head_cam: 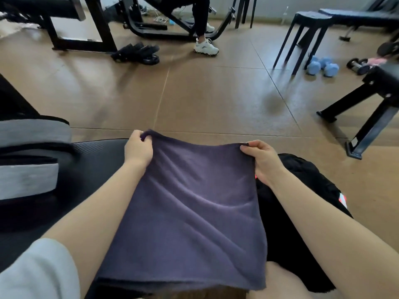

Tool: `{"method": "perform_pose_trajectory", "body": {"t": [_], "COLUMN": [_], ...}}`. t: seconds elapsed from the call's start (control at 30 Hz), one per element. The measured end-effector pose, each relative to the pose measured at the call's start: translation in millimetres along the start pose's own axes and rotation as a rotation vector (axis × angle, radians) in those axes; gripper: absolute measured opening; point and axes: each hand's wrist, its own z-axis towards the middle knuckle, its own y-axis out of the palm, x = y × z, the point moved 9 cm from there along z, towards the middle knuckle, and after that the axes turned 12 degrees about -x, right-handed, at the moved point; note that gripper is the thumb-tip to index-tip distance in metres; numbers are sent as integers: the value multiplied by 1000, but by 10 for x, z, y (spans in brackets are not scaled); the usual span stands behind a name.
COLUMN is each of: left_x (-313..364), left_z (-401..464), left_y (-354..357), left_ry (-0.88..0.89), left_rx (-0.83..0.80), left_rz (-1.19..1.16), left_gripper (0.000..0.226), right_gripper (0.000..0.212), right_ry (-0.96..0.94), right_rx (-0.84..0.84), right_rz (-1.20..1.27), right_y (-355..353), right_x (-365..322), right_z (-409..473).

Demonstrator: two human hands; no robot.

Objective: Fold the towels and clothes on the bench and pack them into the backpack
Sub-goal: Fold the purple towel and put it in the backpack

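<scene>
A grey and black backpack (28,160) is seen at the left on the black bench (97,152). The far left corner of a purple towel (190,208) is pinched by the left hand (138,147). The towel is spread over the bench. Its far right corner is gripped by the right hand (262,160), above black clothes (302,190).

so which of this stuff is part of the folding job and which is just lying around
Job: purple towel, held by left hand and right hand; black clothes; backpack; bench.
Lying about: blue dumbbells, stool, straps.
</scene>
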Motion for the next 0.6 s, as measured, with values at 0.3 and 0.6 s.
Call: {"method": "perform_pose_trajectory", "body": {"t": [0.3, 0.6], "left_x": [-568, -409], "left_z": [117, 198], "left_y": [-661, -780], "left_ry": [-42, 37], "left_rx": [154, 223], "left_rz": [-216, -237], "left_gripper": [19, 25], "right_gripper": [12, 24], "right_ry": [22, -59], "right_rx": [-38, 96], "right_rz": [-819, -434], "right_y": [565, 609], "right_x": [-18, -215], "right_z": [279, 667]}}
